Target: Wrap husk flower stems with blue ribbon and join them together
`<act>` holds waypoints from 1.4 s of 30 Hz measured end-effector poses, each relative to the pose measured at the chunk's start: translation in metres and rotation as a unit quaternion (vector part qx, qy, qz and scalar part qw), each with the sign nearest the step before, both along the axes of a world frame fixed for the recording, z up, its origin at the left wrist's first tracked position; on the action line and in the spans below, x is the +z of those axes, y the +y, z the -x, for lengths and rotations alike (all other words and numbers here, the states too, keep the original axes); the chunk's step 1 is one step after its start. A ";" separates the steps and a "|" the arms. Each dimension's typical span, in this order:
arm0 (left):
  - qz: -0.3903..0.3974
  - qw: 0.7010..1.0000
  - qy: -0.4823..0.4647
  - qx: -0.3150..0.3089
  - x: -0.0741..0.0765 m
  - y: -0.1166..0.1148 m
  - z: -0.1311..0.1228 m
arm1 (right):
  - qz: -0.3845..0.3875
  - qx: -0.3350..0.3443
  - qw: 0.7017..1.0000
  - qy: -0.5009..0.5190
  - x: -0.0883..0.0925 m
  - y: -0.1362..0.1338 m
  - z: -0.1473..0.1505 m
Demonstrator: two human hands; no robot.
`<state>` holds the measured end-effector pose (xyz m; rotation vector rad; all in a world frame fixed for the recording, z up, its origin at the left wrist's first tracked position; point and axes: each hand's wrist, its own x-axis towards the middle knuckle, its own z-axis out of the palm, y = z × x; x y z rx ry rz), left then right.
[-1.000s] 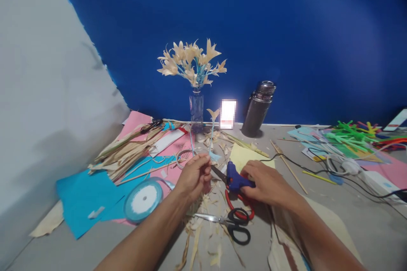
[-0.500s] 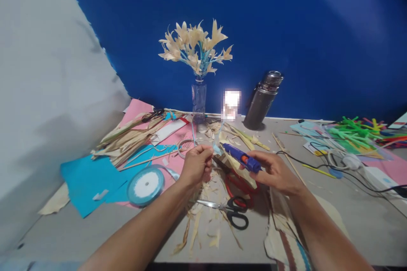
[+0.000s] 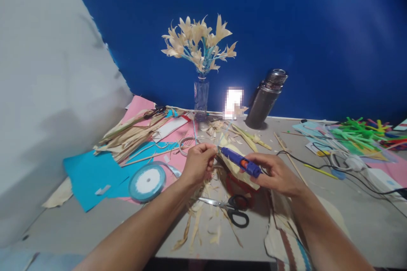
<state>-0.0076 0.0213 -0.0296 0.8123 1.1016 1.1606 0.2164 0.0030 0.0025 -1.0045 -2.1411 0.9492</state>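
My left hand (image 3: pixel 201 163) is closed in a pinch near the middle of the table. From its fingertips a thin light-blue stem (image 3: pixel 229 125) rises towards a pale flower (image 3: pixel 240 110), partly blurred out. My right hand (image 3: pixel 276 174) grips a blue glue gun (image 3: pixel 240 161) with an orange part. The gun's tip points left, close against my left fingertips; whether it touches the stem I cannot tell. Beneath it lie a pale dried husk (image 3: pixel 252 183) and red-handled scissors (image 3: pixel 237 187), partly covered. Black-handled scissors (image 3: pixel 233 209) lie nearer to me among husk scraps.
Behind stand a clear bottle (image 3: pixel 201 99) of husk flowers (image 3: pixel 199 40) and a dark flask (image 3: pixel 265 101). A ribbon spool (image 3: pixel 147 181), coloured paper (image 3: pixel 92 173) and dried husks (image 3: pixel 127 135) lie left. Pipe cleaners (image 3: pixel 359 131), a black cable (image 3: pixel 343 172) and a white power strip (image 3: pixel 384 183) are right.
The glue gun's tip has come down and left, right up to my left fingertips. The stem's flower has shifted slightly right. The whole view has tilted a little.
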 end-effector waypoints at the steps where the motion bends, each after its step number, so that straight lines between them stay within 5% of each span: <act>1: -0.001 1.000 -0.001 0.000 0.000 0.000 0.000 | -0.001 -0.005 1.000 -0.006 0.000 0.000 0.000; 27: 0.016 0.999 -0.034 -0.012 -0.001 -0.001 0.003 | -0.001 0.000 1.000 0.000 0.001 -0.003 -0.001; 38: 0.007 0.998 -0.061 -0.014 0.004 -0.001 0.004 | 0.017 -0.080 0.994 -0.075 0.004 0.003 -0.001; 42: 0.003 0.999 -0.052 -0.004 0.006 -0.001 0.004 | 0.031 -0.040 0.999 0.004 0.003 0.001 -0.006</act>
